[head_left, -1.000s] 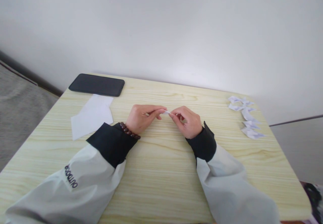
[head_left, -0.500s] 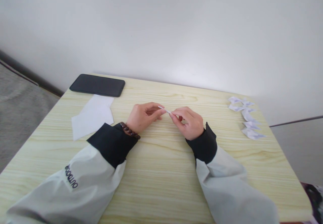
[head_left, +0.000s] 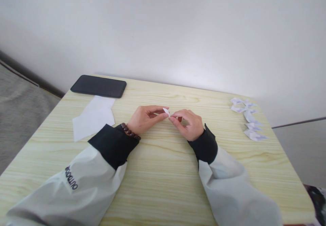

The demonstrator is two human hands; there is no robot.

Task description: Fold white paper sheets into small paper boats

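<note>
A small folded piece of white paper (head_left: 166,111) is pinched between both hands above the middle of the table. My left hand (head_left: 146,118), with a dark bead bracelet at the wrist, grips its left side between thumb and fingers. On the other side, the thumb and index finger of my right hand (head_left: 188,123) close on its right end. My fingers cover part of the paper, so its full shape is hidden.
White paper sheets (head_left: 93,119) lie on the left of the wood-grain table (head_left: 163,175), just below a black phone (head_left: 98,86). Several small folded paper pieces (head_left: 251,116) are grouped at the right edge. A pale wall (head_left: 163,32) rises behind the table.
The folded paper has turned from a thin edge-on strip to show a wider, pointed white face. My right hand has shifted slightly left; both hands still hold it.
</note>
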